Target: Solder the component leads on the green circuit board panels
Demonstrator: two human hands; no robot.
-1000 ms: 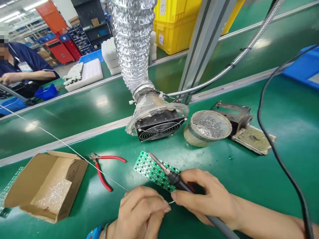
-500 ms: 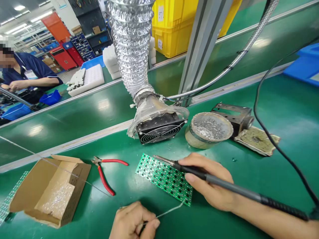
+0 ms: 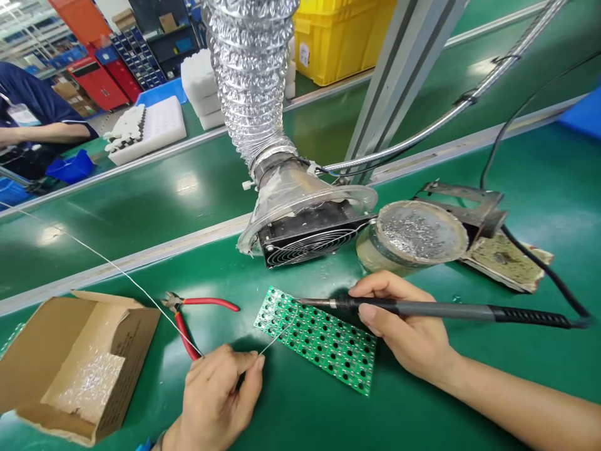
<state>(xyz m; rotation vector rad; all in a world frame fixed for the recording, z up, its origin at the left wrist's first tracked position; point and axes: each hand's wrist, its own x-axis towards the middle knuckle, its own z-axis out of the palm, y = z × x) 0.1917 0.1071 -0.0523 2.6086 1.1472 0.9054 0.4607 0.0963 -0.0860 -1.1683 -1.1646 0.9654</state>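
Observation:
A green perforated circuit board (image 3: 323, 341) lies flat on the green bench. My right hand (image 3: 406, 332) grips a soldering iron (image 3: 422, 308) like a pen, its tip resting at the board's upper left part. My left hand (image 3: 218, 394) pinches a thin solder wire (image 3: 279, 332) whose free end reaches up to the iron's tip. The wire's long tail runs off to the far left.
A fume-extraction fan (image 3: 305, 235) on a foil duct sits just behind the board. A solder-dross tin (image 3: 416, 235), an iron stand and a dirty sponge (image 3: 509, 260) are at right. Red cutters (image 3: 188, 322) and an open cardboard box (image 3: 70, 363) lie left. Another person's arm (image 3: 42, 131) works far left.
My left hand moved up and left, bringing the solder wire's end to the iron's tip. The iron has levelled out, its tip held on the board's upper left part.

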